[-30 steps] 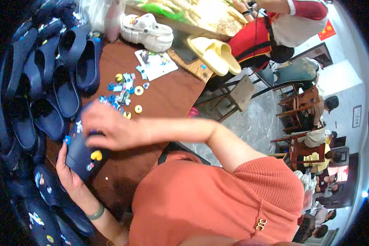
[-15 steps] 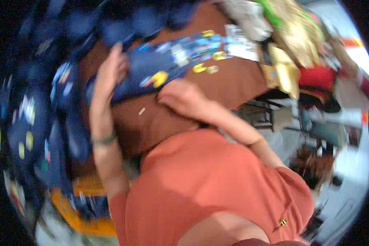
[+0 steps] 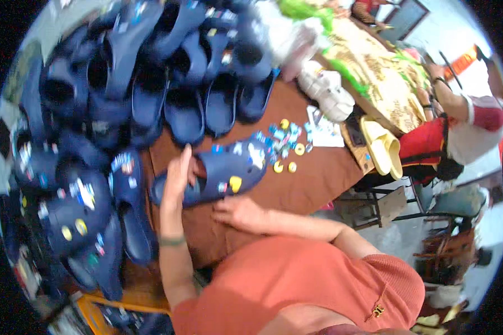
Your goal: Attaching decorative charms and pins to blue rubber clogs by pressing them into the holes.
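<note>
My left hand (image 3: pixel 179 176) grips the heel end of a navy blue clog (image 3: pixel 218 176) that lies on the brown table (image 3: pixel 313 184). The clog carries several small charms, among them a yellow one. My right hand (image 3: pixel 241 213) rests flat on the table just below the clog, fingers loosely apart, holding nothing. A scatter of small coloured charms (image 3: pixel 282 142) lies on the table just beyond the clog's toe.
Many navy clogs (image 3: pixel 167 84) are piled along the table's far and left sides, some with charms. White clogs (image 3: pixel 327 92) and yellow clogs (image 3: pixel 383 148) lie at the right. A person in red and white (image 3: pixel 458 125) sits at a neighbouring table. A stool (image 3: pixel 383 206) stands beside the table.
The view has swung and steadied. My right hand left the charm pile and came down onto the table below the clog. My left hand still holds the clog.
</note>
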A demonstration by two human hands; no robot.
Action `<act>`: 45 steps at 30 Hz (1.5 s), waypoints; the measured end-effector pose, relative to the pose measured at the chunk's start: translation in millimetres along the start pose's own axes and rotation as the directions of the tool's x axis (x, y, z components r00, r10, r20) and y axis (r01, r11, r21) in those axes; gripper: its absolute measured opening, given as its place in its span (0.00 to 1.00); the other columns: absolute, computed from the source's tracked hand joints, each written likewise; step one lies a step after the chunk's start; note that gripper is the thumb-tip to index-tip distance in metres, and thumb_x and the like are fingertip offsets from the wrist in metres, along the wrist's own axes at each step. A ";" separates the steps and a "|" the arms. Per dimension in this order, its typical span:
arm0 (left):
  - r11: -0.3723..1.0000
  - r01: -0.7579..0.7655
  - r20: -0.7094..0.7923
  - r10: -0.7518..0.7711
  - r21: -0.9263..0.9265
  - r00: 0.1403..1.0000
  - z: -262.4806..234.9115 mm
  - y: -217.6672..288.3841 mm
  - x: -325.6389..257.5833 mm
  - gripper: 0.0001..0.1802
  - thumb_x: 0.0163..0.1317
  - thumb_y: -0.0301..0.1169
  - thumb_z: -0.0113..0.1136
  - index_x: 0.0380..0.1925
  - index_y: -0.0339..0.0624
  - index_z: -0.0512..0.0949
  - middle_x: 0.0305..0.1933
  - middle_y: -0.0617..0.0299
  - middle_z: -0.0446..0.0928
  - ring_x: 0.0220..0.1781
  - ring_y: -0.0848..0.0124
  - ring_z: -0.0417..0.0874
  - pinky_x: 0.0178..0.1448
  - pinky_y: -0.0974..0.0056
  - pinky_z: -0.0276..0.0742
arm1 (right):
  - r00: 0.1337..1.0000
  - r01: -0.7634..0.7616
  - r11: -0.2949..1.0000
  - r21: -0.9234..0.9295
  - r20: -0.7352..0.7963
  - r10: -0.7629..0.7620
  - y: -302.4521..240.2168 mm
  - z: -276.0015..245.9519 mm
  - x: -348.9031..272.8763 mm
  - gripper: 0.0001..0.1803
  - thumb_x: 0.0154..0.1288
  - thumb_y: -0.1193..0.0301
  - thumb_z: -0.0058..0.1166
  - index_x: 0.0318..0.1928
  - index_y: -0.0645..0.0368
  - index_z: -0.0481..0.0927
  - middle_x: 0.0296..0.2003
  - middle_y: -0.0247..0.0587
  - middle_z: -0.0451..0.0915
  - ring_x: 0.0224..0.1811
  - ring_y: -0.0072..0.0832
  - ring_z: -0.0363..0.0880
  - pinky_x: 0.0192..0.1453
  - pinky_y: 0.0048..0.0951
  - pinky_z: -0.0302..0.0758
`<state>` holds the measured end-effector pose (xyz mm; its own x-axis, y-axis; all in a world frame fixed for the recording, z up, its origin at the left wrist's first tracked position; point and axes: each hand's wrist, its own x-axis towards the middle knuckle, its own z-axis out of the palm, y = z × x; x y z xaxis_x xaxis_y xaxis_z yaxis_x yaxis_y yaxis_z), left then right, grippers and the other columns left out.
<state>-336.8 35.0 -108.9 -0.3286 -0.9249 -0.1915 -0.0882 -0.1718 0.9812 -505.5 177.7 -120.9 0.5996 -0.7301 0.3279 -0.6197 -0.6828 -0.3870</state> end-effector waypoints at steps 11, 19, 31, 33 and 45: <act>0.993 0.107 0.003 -0.107 -0.058 0.994 9.4 21.5 1.4 0.30 0.66 0.57 0.48 0.23 0.39 0.75 0.20 0.62 0.75 0.19 0.77 0.73 0.21 0.73 0.66 | 0.987 -0.158 0.946 0.284 0.031 0.156 11.1 -34.5 -19.7 0.10 0.61 0.66 0.55 0.37 0.59 0.75 0.35 0.44 0.76 0.41 0.40 0.77 0.43 0.40 0.75; 0.990 0.121 -0.027 -0.123 -0.078 0.992 18.2 23.3 3.7 0.27 0.65 0.57 0.50 0.18 0.48 0.68 0.16 0.70 0.64 0.14 0.78 0.64 0.19 0.71 0.62 | 0.163 -0.308 0.764 0.567 -0.760 0.629 164.5 -282.9 -131.2 0.11 0.63 0.69 0.53 0.43 0.61 0.80 0.38 0.37 0.81 0.34 0.23 0.76 0.37 0.26 0.75; 0.996 0.086 0.028 -0.085 -0.033 0.996 7.9 21.2 -4.7 0.29 0.69 0.58 0.41 0.21 0.45 0.69 0.22 0.65 0.67 0.22 0.77 0.66 0.27 0.70 0.65 | 0.557 -0.533 0.694 0.484 -0.417 0.718 86.6 -102.8 -107.5 0.13 0.67 0.63 0.51 0.37 0.61 0.79 0.26 0.44 0.78 0.29 0.34 0.78 0.37 0.34 0.74; 0.983 0.127 0.064 -0.120 -0.130 0.991 0.8 -2.1 0.5 0.29 0.69 0.58 0.41 0.28 0.42 0.72 0.29 0.63 0.71 0.29 0.75 0.70 0.35 0.68 0.68 | 0.639 -0.522 0.794 0.312 -0.472 0.607 72.7 -70.5 -105.3 0.11 0.65 0.64 0.52 0.35 0.58 0.80 0.29 0.46 0.78 0.36 0.44 0.77 0.39 0.41 0.74; 0.995 0.052 0.414 -0.085 0.090 0.906 55.1 30.3 -52.3 0.16 0.65 0.34 0.57 0.47 0.34 0.76 0.42 0.65 0.77 0.45 0.76 0.76 0.52 0.69 0.70 | 0.681 -0.537 0.811 0.231 -0.449 0.578 68.5 -75.8 -98.4 0.05 0.62 0.73 0.56 0.37 0.61 0.79 0.33 0.45 0.79 0.35 0.42 0.79 0.40 0.36 0.76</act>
<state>-374.1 96.8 -70.6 -0.6799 -0.6828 -0.2674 -0.1895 -0.1887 0.9636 -645.3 200.6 -114.4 -0.1776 -0.9050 0.3866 -0.7078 -0.1555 -0.6891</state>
